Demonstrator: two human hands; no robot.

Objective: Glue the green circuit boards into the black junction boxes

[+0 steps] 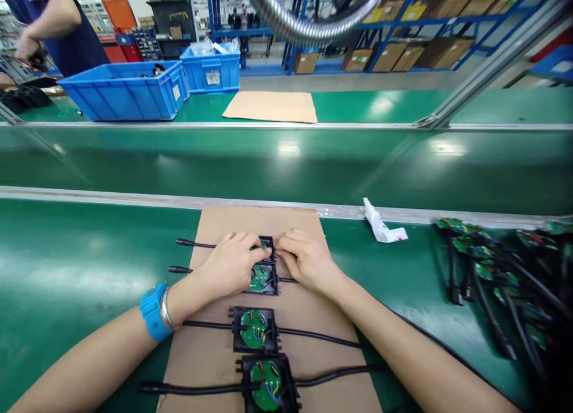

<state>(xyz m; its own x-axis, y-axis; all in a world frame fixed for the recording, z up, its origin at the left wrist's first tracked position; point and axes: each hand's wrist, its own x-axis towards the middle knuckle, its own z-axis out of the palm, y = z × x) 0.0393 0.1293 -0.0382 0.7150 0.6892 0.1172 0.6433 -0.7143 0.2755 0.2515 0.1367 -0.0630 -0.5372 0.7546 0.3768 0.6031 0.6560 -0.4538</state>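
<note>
Several black plastic housings with round green circuit boards lie in a column on a cardboard sheet (215, 365). My left hand (230, 264) grips the farthest housing (268, 241), its thumb on the board area and its fingers around the left side. At that housing's right edge, my right hand (307, 261) has thumb and forefinger pinched together; what lies between them is hidden. Just nearer is a second housing (262, 280), partly behind my left hand. A third housing (255, 329) and the nearest housing (268, 382) lie untouched, black cables running out both sides.
Many cabled circuit boards (487, 264) are heaped at the right. A crumpled white wrapper (382, 225) lies by the metal rail. Across the green belt (224, 156) stand blue bins (129, 91) and a flat cardboard piece (273, 105). A metal hose (308, 28) hangs overhead; a person (67, 25) stands far left.
</note>
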